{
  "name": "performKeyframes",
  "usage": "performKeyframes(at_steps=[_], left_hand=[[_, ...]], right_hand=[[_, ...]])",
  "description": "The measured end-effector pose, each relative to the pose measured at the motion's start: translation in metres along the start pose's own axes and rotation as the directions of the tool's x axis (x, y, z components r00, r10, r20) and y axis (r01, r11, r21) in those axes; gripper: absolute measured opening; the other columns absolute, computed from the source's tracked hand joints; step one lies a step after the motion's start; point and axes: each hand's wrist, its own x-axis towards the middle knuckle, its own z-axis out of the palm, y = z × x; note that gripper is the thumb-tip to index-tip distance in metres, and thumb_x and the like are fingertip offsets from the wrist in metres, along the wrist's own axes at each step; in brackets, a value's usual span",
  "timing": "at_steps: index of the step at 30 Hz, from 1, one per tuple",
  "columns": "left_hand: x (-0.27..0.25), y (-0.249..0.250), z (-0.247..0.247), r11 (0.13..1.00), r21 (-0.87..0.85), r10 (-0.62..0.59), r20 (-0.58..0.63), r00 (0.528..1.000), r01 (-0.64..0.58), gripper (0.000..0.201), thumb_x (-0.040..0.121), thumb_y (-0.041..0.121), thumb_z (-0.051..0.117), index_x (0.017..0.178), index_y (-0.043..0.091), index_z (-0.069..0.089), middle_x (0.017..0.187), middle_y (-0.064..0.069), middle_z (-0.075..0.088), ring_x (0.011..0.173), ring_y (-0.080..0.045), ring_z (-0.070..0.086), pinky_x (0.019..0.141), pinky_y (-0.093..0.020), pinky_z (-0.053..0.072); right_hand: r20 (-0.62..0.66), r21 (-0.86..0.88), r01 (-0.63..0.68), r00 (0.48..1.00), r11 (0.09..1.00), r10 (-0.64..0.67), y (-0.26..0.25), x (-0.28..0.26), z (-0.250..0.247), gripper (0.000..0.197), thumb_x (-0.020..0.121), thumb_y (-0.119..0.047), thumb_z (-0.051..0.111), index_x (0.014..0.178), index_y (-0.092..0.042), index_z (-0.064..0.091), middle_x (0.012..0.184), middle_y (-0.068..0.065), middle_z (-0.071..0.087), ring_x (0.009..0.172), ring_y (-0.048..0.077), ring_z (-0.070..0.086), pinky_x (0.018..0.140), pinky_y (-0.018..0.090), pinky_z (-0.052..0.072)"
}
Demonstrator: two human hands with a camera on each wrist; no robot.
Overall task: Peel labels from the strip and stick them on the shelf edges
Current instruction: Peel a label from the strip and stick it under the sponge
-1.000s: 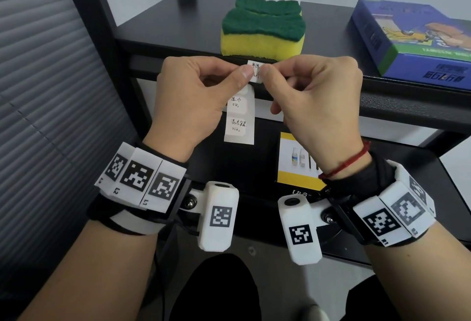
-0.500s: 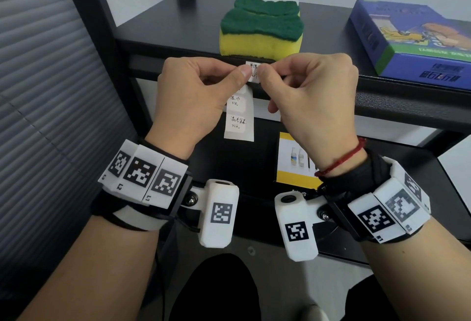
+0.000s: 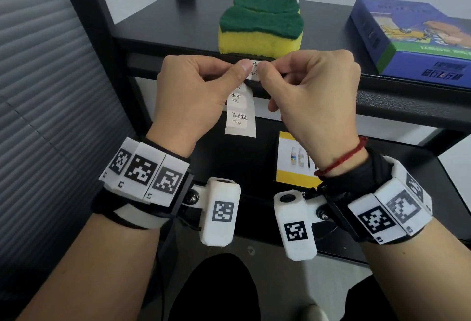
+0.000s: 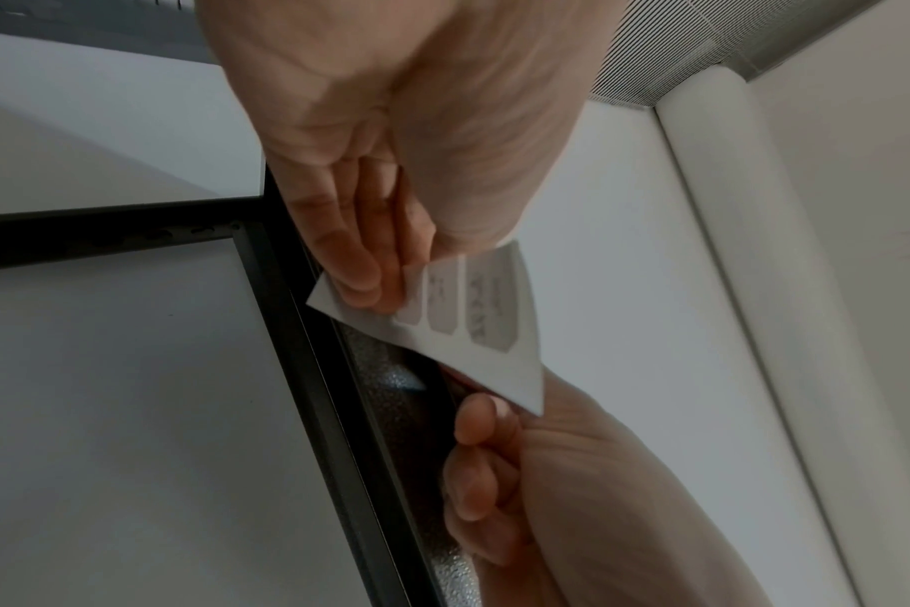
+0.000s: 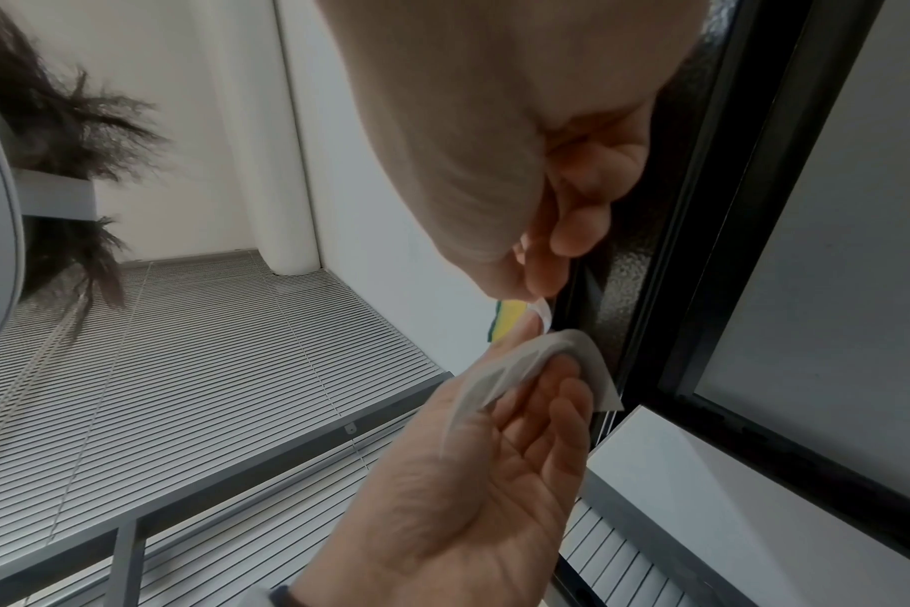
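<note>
A white label strip [image 3: 240, 116] with handwritten labels hangs in front of the black upper shelf's front edge [image 3: 397, 106]. My left hand [image 3: 240, 72] pinches the strip's top between thumb and fingers; in the left wrist view its fingers [image 4: 354, 267] lie behind the strip [image 4: 479, 312]. My right hand [image 3: 262, 72] pinches one small label [image 3: 254, 71] at its right end, level with the shelf edge just under the sponge. In the right wrist view that label [image 5: 543, 316] sticks out from the fingertips above the curled strip [image 5: 541, 361]. Whether the label touches the edge is hidden.
A yellow and green sponge [image 3: 260, 27] sits on the upper shelf right above my hands. A blue box [image 3: 413, 37] lies to the right of it. A yellow and white card [image 3: 293, 160] lies on the lower shelf. A slatted blind [image 3: 51, 91] covers the left.
Both hands keep their pinch at the same spot by the shelf edge. The hanging end of the strip has risen slightly.
</note>
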Motion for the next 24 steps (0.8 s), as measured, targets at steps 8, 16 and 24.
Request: performKeyframes(at_steps=[8,16,24], left_hand=[[0.0026,0.0014,-0.0001,1.0,0.003,-0.015,-0.011,1.0,0.015,0.028,0.083,0.045,0.081,0.092,0.018,0.084,0.083,0.003,0.082,0.08,-0.012,0.078,0.079,-0.033,0.061],[0.0043,0.0008,-0.0005,1.0,0.005,-0.022,-0.005,1.0,0.022,0.027,0.08,0.047,0.082,0.087,0.021,0.084,0.08,0.004,0.081,0.08,-0.014,0.077,0.082,-0.04,0.062],[0.0042,0.0014,-0.0006,1.0,0.006,-0.018,-0.001,1.0,0.018,0.024,0.082,0.044,0.082,0.088,0.021,0.084,0.082,0.004,0.082,0.079,-0.012,0.077,0.079,-0.035,0.061]], right_hand=[[-0.003,-0.033,-0.013,1.0,0.999,0.013,-0.0031,0.0037,-0.0024,0.026,0.084,-0.033,0.068,0.066,-0.018,0.077,0.045,-0.006,0.064,0.045,0.013,0.063,0.068,0.037,0.059],[0.016,-0.041,-0.032,0.999,0.999,0.033,-0.0032,0.0056,-0.0024,0.029,0.084,-0.032,0.067,0.061,-0.015,0.073,0.043,-0.006,0.063,0.042,0.016,0.06,0.066,0.038,0.059],[0.011,-0.048,-0.012,1.0,0.999,0.013,-0.003,0.0042,-0.0014,0.03,0.085,-0.033,0.067,0.061,-0.016,0.073,0.044,-0.006,0.063,0.043,0.015,0.062,0.067,0.038,0.059]])
